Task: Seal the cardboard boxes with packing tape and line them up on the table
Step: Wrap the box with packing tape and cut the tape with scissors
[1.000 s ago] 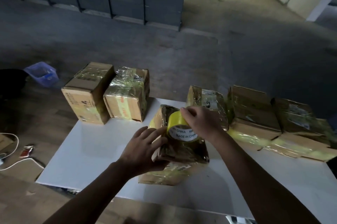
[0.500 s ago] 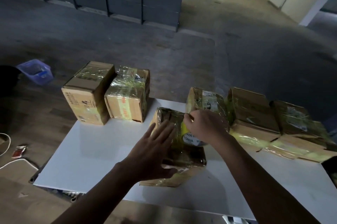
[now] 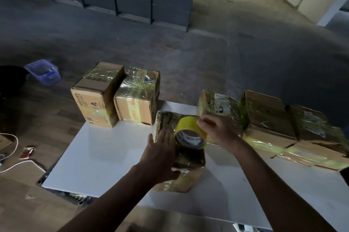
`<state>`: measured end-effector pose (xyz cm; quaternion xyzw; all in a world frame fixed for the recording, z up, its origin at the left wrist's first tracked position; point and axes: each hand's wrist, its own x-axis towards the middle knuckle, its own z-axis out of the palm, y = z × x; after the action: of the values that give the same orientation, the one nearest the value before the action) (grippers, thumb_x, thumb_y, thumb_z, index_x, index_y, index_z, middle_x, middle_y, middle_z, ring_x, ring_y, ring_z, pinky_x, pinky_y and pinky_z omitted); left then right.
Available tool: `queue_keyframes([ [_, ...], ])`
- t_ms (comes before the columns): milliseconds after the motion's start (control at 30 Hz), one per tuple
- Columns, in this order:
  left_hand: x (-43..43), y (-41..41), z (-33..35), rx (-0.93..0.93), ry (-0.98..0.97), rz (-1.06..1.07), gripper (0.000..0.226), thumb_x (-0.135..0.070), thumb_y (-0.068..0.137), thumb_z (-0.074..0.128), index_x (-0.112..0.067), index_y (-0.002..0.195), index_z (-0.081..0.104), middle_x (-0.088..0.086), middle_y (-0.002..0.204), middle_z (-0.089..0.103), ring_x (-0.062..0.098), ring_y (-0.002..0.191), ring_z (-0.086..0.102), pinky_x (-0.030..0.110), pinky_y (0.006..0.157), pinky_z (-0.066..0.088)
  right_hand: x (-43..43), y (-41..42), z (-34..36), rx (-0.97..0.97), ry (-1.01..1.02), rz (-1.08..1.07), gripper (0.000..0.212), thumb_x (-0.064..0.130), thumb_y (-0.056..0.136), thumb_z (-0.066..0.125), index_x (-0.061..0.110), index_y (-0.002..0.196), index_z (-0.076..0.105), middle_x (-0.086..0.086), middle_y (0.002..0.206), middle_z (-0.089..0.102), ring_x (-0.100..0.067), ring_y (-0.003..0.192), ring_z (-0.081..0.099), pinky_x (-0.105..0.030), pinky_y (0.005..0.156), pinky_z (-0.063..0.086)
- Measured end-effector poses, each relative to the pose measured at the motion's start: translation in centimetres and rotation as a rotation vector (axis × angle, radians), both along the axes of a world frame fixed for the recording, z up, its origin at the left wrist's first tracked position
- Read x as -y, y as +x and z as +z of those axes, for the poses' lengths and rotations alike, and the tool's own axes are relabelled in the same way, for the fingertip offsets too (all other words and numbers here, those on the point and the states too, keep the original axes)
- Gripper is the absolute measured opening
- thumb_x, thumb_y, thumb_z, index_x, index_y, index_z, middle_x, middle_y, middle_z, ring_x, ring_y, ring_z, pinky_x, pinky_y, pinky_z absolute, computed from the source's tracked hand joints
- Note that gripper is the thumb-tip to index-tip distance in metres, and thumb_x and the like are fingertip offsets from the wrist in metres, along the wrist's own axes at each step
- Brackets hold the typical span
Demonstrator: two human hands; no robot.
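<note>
The left hand (image 3: pixel 160 156) lies flat on the box (image 3: pixel 188 158), grip spread. The right hand (image 3: pixel 217 129) has its grip pinching the yellow tape roll (image 3: pixel 186 124).

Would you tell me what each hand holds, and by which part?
The right hand grips the yellow tape roll by its outer band; the left hand lies flat on the box, holding nothing.

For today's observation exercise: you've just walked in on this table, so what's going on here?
A person is taping a cardboard box in the middle of a white table. The left hand lies flat on the box's top, fingers straight. The right hand grips a yellow tape roll over the box. Two wrapped boxes stand at the table's far left corner, and several more boxes sit along the right.
</note>
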<state>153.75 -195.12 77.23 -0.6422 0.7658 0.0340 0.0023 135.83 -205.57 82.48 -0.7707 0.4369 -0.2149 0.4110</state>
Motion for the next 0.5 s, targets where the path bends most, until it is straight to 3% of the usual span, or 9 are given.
queue_keyframes([
  [67,-0.1,0.7,-0.4,-0.005,0.020,-0.010,0.105,-0.065,0.076,0.058,-0.003,0.150,0.018,0.017,0.157,0.021,0.032,0.147,0.016,0.056,0.112,0.027,-0.2,0.6,-1.4,0.049,0.017,-0.050,0.037,0.041,0.092,0.052,0.009,0.080,0.064,-0.005,0.070,0.057,-0.009,0.065,0.055,-0.024,0.061,0.042],
  [133,-0.5,1.5,-0.9,-0.001,0.025,-0.032,0.102,-0.068,0.072,0.055,-0.001,0.146,0.032,0.018,0.152,0.033,0.033,0.143,0.028,0.057,0.103,0.039,-0.2,1.3,-1.9,0.017,-0.032,-0.092,0.044,0.051,0.086,0.049,0.011,0.075,0.063,-0.004,0.065,0.057,-0.006,0.059,0.054,-0.024,0.056,0.040],
  [200,-0.8,1.9,-1.5,0.017,-0.003,-0.043,0.101,-0.071,0.066,0.054,0.000,0.137,0.046,0.019,0.143,0.048,0.034,0.134,0.043,0.057,0.091,0.050,-0.1,1.6,-1.5,-0.066,-0.096,-0.072,0.041,0.048,0.089,0.049,0.014,0.067,0.057,0.002,0.057,0.051,-0.003,0.052,0.046,-0.023,0.050,0.034],
  [267,-0.9,2.1,-1.7,0.012,-0.020,-0.055,0.100,-0.071,0.064,0.057,-0.001,0.134,0.050,0.018,0.139,0.051,0.034,0.131,0.047,0.058,0.088,0.051,0.0,1.7,-0.9,-0.134,-0.157,-0.023,0.039,0.038,0.095,0.052,0.019,0.062,0.050,0.006,0.052,0.041,-0.006,0.048,0.039,-0.026,0.048,0.029],
  [400,-1.1,2.2,-1.6,-0.003,0.007,-0.054,0.102,-0.070,0.068,0.054,-0.001,0.141,0.041,0.018,0.148,0.041,0.034,0.139,0.035,0.063,0.095,0.045,0.4,1.4,-0.4,-0.173,-0.303,-0.045,0.045,0.024,0.095,0.053,0.021,0.052,0.040,0.006,0.047,0.035,-0.008,0.044,0.031,-0.028,0.048,0.024],
  [500,-0.9,1.5,-0.6,-0.006,0.034,-0.044,0.107,-0.072,0.077,0.052,-0.003,0.151,0.017,0.017,0.159,0.015,0.032,0.148,0.009,0.064,0.112,0.018,0.3,1.9,0.0,-0.235,-0.343,-0.038,0.043,0.024,0.095,0.051,0.019,0.053,0.041,0.001,0.048,0.037,-0.013,0.047,0.033,-0.030,0.050,0.023],
])
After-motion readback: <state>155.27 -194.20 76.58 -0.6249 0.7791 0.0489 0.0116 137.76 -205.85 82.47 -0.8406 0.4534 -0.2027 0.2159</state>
